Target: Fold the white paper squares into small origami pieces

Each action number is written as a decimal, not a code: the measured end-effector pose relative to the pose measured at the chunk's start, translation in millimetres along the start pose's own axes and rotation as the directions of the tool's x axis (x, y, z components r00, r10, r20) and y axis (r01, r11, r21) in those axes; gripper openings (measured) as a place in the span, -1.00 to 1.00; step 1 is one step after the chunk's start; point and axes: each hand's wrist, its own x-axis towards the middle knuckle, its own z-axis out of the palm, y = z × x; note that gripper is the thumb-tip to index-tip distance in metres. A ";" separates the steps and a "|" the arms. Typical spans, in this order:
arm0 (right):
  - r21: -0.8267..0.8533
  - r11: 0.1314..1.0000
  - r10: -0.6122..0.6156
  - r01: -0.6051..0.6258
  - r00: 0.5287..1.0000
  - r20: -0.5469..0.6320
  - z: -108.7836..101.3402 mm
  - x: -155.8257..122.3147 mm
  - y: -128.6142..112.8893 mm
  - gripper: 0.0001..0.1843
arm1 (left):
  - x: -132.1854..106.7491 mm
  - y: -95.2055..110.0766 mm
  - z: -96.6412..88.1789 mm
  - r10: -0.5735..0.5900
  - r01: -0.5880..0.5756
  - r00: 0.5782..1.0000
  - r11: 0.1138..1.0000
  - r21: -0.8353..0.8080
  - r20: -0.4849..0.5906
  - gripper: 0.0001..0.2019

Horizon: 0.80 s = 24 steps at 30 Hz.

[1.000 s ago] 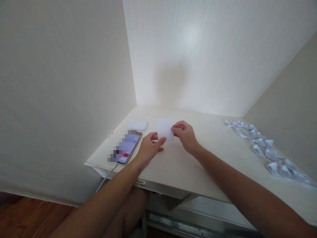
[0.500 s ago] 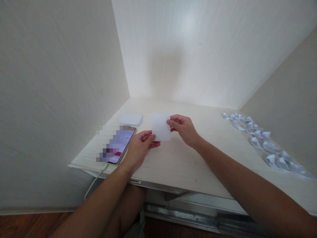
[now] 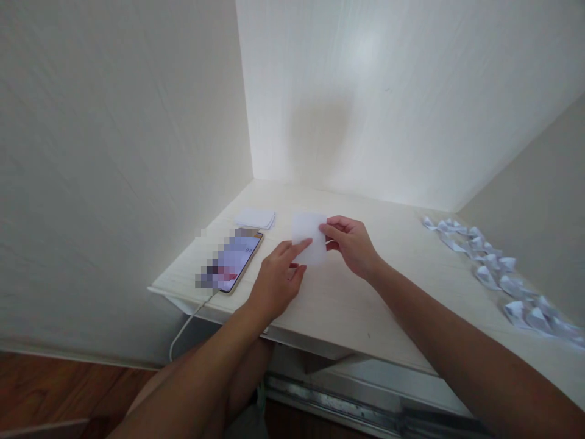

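Your right hand (image 3: 354, 245) is pinching the white sheet (image 3: 307, 225) over the desk (image 3: 388, 299); your left hand (image 3: 276, 277) (thumb spread) is no longer gripping its corner but extending a finger across, apparently leaving the right supporting alone.

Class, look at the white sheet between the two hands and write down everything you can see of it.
The white sheet is small, thin and roughly rectangular, looks like paper, and shows no clear marking. It looks flat and unfolded. The right hand pinches its right edge, thumb on the near face; the left hand lays a finger across its lower left part. It is over the pale desk; whether its lower edge touches is unclear.
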 end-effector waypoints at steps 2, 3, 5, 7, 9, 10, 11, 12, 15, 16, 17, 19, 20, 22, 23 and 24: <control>-0.003 1.000 0.005 -0.005 1.000 0.010 2.0 -2.4 -0.5 -0.68 | 0.2 0.9 -1.2 0.028 -0.027 0.999 0.999 0.044 -0.029 -0.58; -0.005 1.000 0.007 -0.007 1.000 0.015 2.9 -3.6 -0.6 -0.68 | 0.2 0.7 -1.7 0.041 -0.038 0.998 0.997 0.063 -0.050 -0.63; -0.011 1.000 0.011 -0.011 1.000 0.027 4.7 -5.7 -0.9 -0.67 | 0.2 -0.2 -2.4 0.070 -0.063 0.994 0.995 0.080 -0.084 -0.66; -0.017 1.000 0.013 -0.013 0.999 0.034 6.4 -7.6 -1.3 -0.68 | -0.1 -1.2 -2.3 0.092 -0.085 0.990 0.994 0.070 -0.104 -0.68; -0.022 1.000 0.014 -0.013 0.999 0.036 7.9 -9.4 -1.9 -0.69 | -0.4 -1.4 -1.7 0.112 -0.107 0.986 0.993 0.046 -0.124 -0.70; -0.024 1.000 0.015 -0.014 0.999 0.038 8.5 -10.2 -2.3 -0.70 | -0.5 -1.0 -1.3 0.122 -0.119 0.983 0.992 0.031 -0.138 -0.71; -0.027 0.999 0.017 -0.016 0.999 0.043 9.0 -11.1 -2.7 -0.71 | -0.7 -0.4 -1.0 0.132 -0.131 0.979 0.991 0.016 -0.153 -0.72; -0.031 0.999 0.020 -0.019 0.999 0.050 9.4 -11.8 -3.1 -0.72 | -0.8 0.4 -0.7 0.139 -0.141 0.976 0.990 -0.001 -0.170 -0.72; -0.042 0.999 0.031 -0.027 0.997 0.076 9.8 -13.3 -3.4 -0.74 | -1.3 3.8 -0.9 0.121 -0.138 0.970 0.988 -0.067 -0.210 -0.76; -0.048 0.998 0.032 -0.028 0.996 0.087 9.6 -13.6 -3.3 -0.74 | -1.3 4.8 -1.2 0.100 -0.124 0.970 0.988 -0.096 -0.220 -0.78; -0.054 0.998 0.032 -0.027 0.994 0.103 9.4 -13.7 -3.1 -0.74 | -1.3 5.7 -1.6 0.075 -0.106 0.970 0.987 -0.124 -0.229 -0.81; -0.066 0.997 0.035 -0.025 0.988 0.153 8.6 -14.0 -2.7 -0.74 | -1.0 6.9 -2.5 0.029 -0.074 0.970 0.981 -0.178 -0.242 -0.86; -0.071 0.997 0.039 -0.026 0.981 0.189 8.1 -14.2 -2.6 -0.74 | -0.9 7.2 -2.9 0.015 -0.065 0.968 0.979 -0.193 -0.249 -0.88; -0.087 0.996 0.056 -0.034 0.961 0.272 6.7 -14.5 -2.6 -0.73 | -0.6 7.4 -3.6 0.007 -0.062 0.963 0.979 -0.195 -0.270 -0.90; -0.097 0.995 0.066 -0.037 0.949 0.308 5.9 -14.5 -2.7 -0.72 | -0.5 7.6 -4.0 0.007 -0.061 0.960 0.981 -0.185 -0.280 -0.91; -0.110 0.993 0.077 -0.042 0.938 0.339 5.1 -14.4 -2.7 -0.71 | -0.5 7.8 -4.3 0.007 -0.059 0.958 0.984 -0.170 -0.288 -0.91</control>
